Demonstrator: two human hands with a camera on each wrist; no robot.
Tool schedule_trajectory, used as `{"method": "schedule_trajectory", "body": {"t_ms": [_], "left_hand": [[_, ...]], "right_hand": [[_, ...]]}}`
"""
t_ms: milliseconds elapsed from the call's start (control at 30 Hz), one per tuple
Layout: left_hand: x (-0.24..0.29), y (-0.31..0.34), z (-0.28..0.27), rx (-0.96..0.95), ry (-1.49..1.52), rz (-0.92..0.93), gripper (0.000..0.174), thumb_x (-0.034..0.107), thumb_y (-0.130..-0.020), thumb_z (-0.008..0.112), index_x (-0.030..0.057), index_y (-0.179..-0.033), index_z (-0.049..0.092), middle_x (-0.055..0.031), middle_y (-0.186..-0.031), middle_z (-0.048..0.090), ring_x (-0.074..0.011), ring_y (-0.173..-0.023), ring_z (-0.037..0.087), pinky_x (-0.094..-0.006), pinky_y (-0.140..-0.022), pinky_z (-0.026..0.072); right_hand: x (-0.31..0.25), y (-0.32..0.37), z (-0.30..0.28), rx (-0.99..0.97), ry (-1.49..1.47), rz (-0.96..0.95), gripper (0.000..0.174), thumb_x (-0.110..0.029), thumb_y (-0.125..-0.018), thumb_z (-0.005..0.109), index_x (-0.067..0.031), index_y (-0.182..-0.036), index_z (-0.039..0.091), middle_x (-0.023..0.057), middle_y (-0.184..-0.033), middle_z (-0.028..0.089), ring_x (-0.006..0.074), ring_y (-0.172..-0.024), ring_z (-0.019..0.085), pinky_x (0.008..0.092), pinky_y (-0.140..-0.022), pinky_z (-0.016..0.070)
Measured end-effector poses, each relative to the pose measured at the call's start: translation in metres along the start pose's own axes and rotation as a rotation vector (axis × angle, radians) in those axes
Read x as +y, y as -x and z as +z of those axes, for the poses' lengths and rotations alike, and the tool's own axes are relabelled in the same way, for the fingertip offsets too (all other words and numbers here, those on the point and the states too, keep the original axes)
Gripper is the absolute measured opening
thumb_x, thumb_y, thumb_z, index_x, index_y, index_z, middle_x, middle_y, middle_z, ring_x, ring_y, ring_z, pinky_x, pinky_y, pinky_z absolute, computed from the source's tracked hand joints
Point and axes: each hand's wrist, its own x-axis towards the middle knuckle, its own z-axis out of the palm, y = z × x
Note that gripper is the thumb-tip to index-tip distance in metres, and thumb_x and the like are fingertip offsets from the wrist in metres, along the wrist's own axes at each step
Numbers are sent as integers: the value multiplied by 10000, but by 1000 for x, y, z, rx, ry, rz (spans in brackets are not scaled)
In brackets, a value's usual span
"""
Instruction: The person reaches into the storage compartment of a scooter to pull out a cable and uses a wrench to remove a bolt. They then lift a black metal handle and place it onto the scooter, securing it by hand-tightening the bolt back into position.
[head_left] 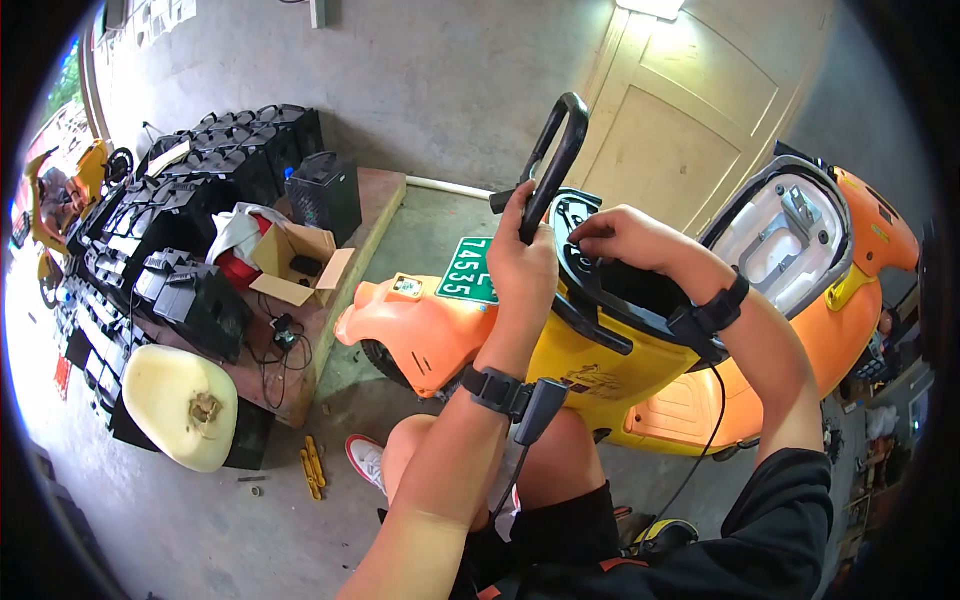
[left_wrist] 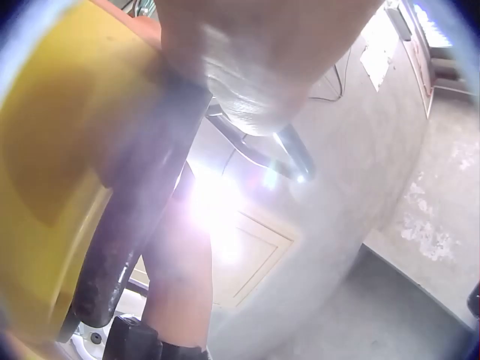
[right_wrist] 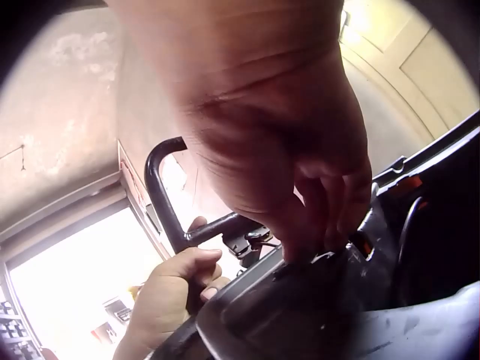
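Observation:
A black tubular grab rail [head_left: 570, 135] rises at the tail of a yellow and orange scooter [head_left: 540, 375]. My left hand [head_left: 525, 270] grips its lower part; in the right wrist view the left thumb and fingertips [right_wrist: 199, 259] show around the bar. My right hand [head_left: 635, 240] reaches over the open compartment under the seat, fingers bent down at its rear rim [head_left: 572, 235]. Up close, its fingertips [right_wrist: 296, 251] touch the black plastic; I cannot tell whether they pinch a small part. The left wrist view is washed out by glare, with the left palm [left_wrist: 255, 67] blocking the top.
The scooter's seat [head_left: 790, 225] is tipped up, its underside showing. To the left, black batteries [head_left: 195, 300], an open cardboard box [head_left: 300, 260] and cables stand on a low platform [head_left: 375, 200]. A stained cream pad [head_left: 180, 405] and yellow metal pieces [head_left: 313, 468] lie nearer.

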Motion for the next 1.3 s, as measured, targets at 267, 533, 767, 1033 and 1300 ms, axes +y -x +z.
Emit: {"method": "schedule_trajectory", "body": {"t_ms": [267,533,767,1033,1300], "left_hand": [[1,1,1,6,43,-1,491,-24,-894,598,117,-1363,638,-51,-866,674,-84,-670,537,-263,-623,462],[-2,-1,2,-13,69,59,436,-60,-934,596,49,-1356,623,23,-913,626,-24,-695,509,-199,-587,407],[-2,-1,-1,-31,64,-12,480,-27,-912,595,105,-1372,627,-65,-914,706,-88,-683,564,-257,-633,465],[-3,-2,-2,-37,48,23,497,-35,-897,573,103,-1371,626,-59,-887,684,-81,-653,536,-256,-609,453],[-5,-3,-3,-63,50,-34,502,-24,-898,567,102,-1382,620,-58,-870,664,-84,-656,526,-259,-613,451]], "right_hand": [[-1,-5,18,103,-425,173,246,-38,-915,743,-36,-1149,669,-5,-839,660,72,-775,619,234,-735,509],[-7,-5,21,117,-381,3,379,-19,-891,758,-55,-1235,601,50,-926,679,114,-802,631,261,-712,508],[-15,19,16,324,-778,173,477,-9,-905,749,62,-1325,536,114,-1109,691,161,-878,689,277,-792,564],[4,20,23,297,-703,350,191,-139,-916,792,-17,-1014,682,44,-903,698,104,-745,636,231,-691,523],[19,9,27,257,-486,466,266,-249,-920,804,-23,-991,682,17,-808,675,81,-650,579,246,-544,415]]}}
